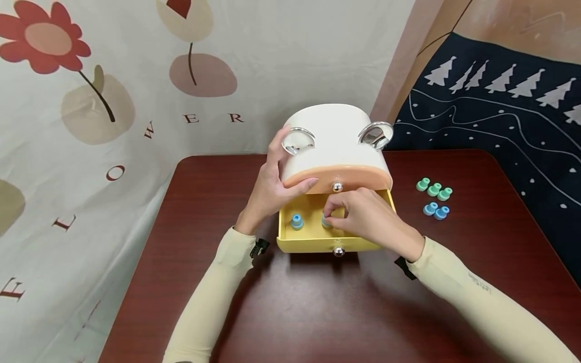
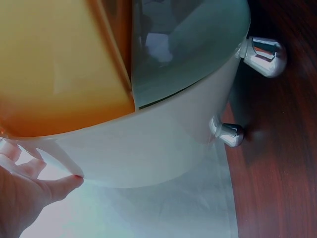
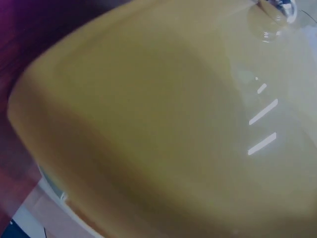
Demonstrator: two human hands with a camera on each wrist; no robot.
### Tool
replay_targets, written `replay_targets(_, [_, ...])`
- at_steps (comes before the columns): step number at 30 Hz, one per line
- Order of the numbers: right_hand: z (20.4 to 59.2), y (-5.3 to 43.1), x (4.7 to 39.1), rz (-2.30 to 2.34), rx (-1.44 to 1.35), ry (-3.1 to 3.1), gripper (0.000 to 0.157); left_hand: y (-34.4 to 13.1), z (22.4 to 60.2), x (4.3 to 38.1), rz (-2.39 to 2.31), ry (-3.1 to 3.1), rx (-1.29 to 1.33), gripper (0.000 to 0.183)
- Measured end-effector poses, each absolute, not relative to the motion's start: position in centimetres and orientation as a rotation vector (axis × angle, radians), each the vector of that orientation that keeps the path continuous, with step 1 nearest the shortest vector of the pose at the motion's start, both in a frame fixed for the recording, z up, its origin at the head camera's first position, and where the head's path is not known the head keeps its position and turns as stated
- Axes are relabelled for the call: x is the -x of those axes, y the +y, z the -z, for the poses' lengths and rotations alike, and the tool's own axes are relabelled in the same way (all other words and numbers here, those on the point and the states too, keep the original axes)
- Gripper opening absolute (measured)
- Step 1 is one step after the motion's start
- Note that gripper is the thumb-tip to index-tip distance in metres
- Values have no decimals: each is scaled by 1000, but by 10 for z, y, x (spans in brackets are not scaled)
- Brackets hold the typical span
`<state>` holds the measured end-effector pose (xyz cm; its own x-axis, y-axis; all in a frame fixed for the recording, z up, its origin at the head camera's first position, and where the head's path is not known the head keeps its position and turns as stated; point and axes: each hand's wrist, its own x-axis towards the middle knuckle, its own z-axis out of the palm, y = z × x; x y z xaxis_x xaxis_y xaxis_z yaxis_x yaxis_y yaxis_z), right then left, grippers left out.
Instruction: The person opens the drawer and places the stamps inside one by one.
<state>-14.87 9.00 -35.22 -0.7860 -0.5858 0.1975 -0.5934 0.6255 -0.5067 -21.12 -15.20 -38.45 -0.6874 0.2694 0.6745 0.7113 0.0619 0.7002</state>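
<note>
A small white drawer cabinet (image 1: 333, 118) stands on the table, with an orange upper drawer front (image 1: 358, 175) and a yellow lower drawer (image 1: 313, 245) pulled out. My left hand (image 1: 272, 184) holds the cabinet's left side, its thumb lying across the orange front. In the left wrist view part of that hand (image 2: 29, 198) shows at the cabinet's edge. Over the yellow drawer my right hand (image 1: 369, 217) pinches a small stepped plastic peg (image 1: 325, 222), pale blue and partly hidden by the fingers. Left of it inside the drawer, a blue peg (image 1: 296, 222) stands upright.
Right of the cabinet, several green pegs (image 1: 433, 190) stand in a row, with two blue pegs (image 1: 436, 210) nearer me. Shiny silver ear-like pieces (image 1: 375, 135) stick out at the cabinet's top. Round silver knobs sit on both drawer fronts. Behind the table (image 1: 204, 201) hangs a printed cloth (image 1: 136, 141).
</note>
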Motion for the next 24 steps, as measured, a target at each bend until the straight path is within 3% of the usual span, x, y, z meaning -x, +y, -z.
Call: replay_targets(24, [349,103,149,-955,-923,-2861,7,-153,383,209,1655,-1993,976,112])
